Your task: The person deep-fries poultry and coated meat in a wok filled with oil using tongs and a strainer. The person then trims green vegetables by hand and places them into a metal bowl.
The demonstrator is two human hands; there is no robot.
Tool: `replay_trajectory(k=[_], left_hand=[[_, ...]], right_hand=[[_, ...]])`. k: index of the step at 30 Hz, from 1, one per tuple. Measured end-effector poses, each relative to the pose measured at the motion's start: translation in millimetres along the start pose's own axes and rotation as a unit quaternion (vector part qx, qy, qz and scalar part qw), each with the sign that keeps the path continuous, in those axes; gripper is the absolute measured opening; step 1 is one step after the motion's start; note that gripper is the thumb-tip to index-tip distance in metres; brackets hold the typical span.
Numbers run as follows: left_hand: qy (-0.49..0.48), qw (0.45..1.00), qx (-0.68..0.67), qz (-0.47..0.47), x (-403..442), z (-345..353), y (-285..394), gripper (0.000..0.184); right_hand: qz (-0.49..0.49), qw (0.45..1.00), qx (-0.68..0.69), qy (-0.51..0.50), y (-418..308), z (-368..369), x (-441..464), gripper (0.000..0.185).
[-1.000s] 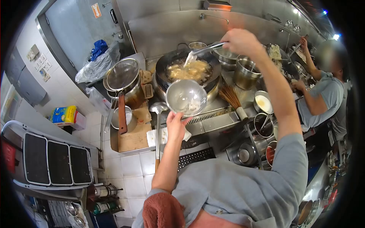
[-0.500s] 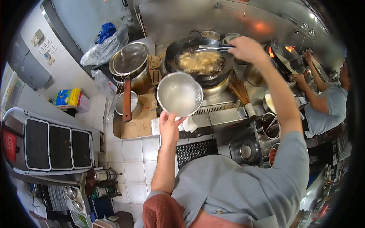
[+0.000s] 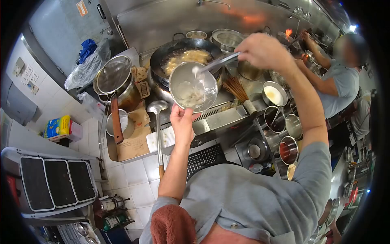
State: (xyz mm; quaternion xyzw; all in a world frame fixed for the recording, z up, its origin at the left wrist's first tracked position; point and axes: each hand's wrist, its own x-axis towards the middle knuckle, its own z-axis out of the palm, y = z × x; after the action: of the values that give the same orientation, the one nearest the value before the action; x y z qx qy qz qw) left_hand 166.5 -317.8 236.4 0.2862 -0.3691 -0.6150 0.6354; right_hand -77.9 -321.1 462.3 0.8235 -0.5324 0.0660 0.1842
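Note:
My left hand (image 3: pixel 182 125) grips the near rim of a metal bowl (image 3: pixel 178 97), tilted and held in front of a black wok (image 3: pixel 160 53). Pale, wet pieces (image 3: pixel 191 95) lie in the bowl. Metal tongs (image 3: pixel 221 62) are in my right hand (image 3: pixel 264 51), their tips over the bowl at a whitish piece (image 3: pixel 196 72); whether they pinch it I cannot tell. Golden battered pieces (image 3: pixel 191 56) float in the wok's dark oil, partly hidden by the bowl. Left of my left hand, a ladle (image 3: pixel 157 107) lies across the counter edge.
A wooden-handled strainer (image 3: pixel 115 73) rests on a pot at the left. Right of the wok are a bamboo brush (image 3: pixel 237 89), a round strainer (image 3: pixel 227 38) and a pan of white liquid (image 3: pixel 273 94). Another person (image 3: pixel 337 77) works at the far right, near a flame (image 3: pixel 289 32).
My right hand has brought the tongs from above the wok down to the bowl. A whitish piece now shows at their tips. The view has shifted right, and the ladle is now visible.

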Motion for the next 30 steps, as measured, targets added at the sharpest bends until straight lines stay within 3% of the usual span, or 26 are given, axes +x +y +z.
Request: replay_trajectory(k=[5,9,11,14,17,19,21,24,26,30], left_hand=[[0.01,0.999,-0.045,-0.028,14,-13,-21,0.006],[0.042,0.998,-0.036,-0.012,6,-13,-16,0.007],[0.071,0.997,-0.028,-0.013,0,-17,-9,0.006],[0.087,0.996,-0.018,-0.013,-8,-23,-1,0.005],[0.106,0.994,0.0,-0.024,-19,-32,8,0.008],[0.103,0.994,-0.022,-0.001,-26,-35,12,0.01],[0.117,0.993,-0.024,-0.002,-31,-34,17,0.012],[0.081,0.996,-0.025,-0.001,-34,-38,17,0.012],[0.061,0.998,-0.019,-0.002,-34,-31,16,0.011],[-0.004,1.0,-0.018,0.013,-36,-7,5,0.005]], right_hand=[[0.084,0.996,0.02,0.022,44,-12,34,0.021],[0.133,0.983,-0.057,-0.113,55,57,64,0.02],[0.178,0.965,-0.061,-0.185,60,126,79,0.025],[0.179,0.967,-0.036,-0.177,65,184,81,0.029],[0.282,0.949,0.017,-0.141,73,177,85,0.033],[0.208,0.971,-0.028,-0.117,102,171,91,0.033],[0.225,0.973,0.055,-0.021,92,117,75,0.037],[0.039,0.981,0.191,-0.013,38,34,28,0.028],[-0.076,0.987,0.141,-0.022,8,31,0,0.031],[-0.092,0.995,0.015,-0.044,-41,45,-28,0.024]])
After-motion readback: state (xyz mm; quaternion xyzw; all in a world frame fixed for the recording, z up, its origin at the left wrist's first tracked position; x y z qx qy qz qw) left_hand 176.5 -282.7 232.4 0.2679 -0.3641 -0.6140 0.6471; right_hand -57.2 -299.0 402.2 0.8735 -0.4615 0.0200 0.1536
